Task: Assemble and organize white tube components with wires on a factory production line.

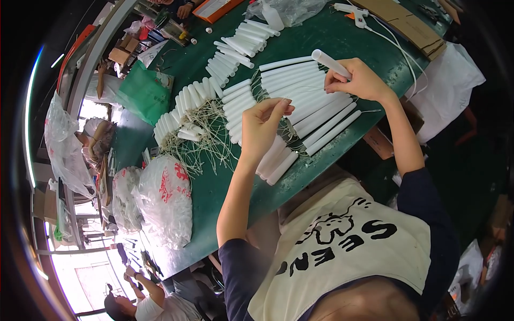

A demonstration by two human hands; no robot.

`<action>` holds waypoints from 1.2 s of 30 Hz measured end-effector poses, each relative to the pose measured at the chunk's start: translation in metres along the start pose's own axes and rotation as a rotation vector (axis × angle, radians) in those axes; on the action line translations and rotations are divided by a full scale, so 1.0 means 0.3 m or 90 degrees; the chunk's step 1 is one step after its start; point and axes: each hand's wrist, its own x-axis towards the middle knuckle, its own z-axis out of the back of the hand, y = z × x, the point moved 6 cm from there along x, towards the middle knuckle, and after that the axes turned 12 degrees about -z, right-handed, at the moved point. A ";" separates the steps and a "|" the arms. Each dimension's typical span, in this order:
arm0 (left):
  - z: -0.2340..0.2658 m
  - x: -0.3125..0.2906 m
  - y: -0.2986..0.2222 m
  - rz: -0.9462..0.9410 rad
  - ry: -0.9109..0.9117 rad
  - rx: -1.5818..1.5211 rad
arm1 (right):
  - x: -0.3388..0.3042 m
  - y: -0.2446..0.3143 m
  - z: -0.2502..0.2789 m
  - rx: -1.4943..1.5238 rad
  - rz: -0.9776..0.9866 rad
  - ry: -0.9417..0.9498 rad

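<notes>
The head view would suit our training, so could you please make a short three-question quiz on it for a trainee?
1. Multiple choice: which hand holds the raised white tube? A) left B) right C) neither
2. True or false: in the picture, the white glue gun lies farther right than the green bag.
3. Fill in the colour: the tubes lie on a ____ table.

Key: 1. B, the right hand; 2. True; 3. green.

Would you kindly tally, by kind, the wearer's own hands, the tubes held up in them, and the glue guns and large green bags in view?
Hands: 2 (left hand, right hand)
Held white tube: 1
Glue gun: 1
Large green bag: 1
Total: 5
</notes>
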 end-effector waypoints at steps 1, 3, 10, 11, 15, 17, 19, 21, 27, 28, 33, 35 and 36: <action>0.002 -0.001 0.005 -0.001 0.002 0.001 | 0.000 -0.006 0.002 0.023 0.022 -0.011; 0.004 -0.002 0.010 -0.001 0.005 0.002 | 0.000 -0.027 0.004 0.039 0.011 -0.028; 0.020 -0.011 0.002 -0.023 0.024 0.112 | -0.035 0.005 0.047 0.064 0.052 -0.189; 0.019 -0.012 -0.005 -0.031 0.040 0.153 | -0.041 0.014 0.047 0.064 0.052 -0.188; 0.010 -0.011 -0.020 -0.051 0.043 0.199 | -0.068 0.053 0.057 -0.065 0.130 -0.256; 0.019 -0.008 -0.010 -0.045 0.005 0.148 | -0.076 0.058 0.061 -0.088 0.147 -0.266; 0.026 -0.004 0.008 -0.035 -0.006 0.124 | -0.077 0.054 0.061 -0.055 0.124 -0.225; 0.030 -0.003 0.016 -0.025 -0.018 0.101 | -0.082 0.040 0.077 -0.048 0.112 -0.218; 0.040 -0.001 0.020 0.023 -0.045 0.058 | -0.099 -0.060 0.123 -0.162 -0.011 -0.188; 0.044 0.000 0.022 0.029 -0.053 0.042 | -0.101 -0.075 0.123 -0.189 -0.034 -0.182; 0.052 -0.003 0.028 0.039 -0.072 0.033 | -0.104 -0.122 0.084 -0.244 -0.073 -0.115; 0.054 -0.005 0.029 0.037 -0.078 0.022 | -0.098 -0.133 0.076 -0.248 -0.086 -0.095; 0.055 -0.006 0.028 0.038 -0.079 0.022 | -0.094 -0.133 0.074 -0.261 -0.095 -0.087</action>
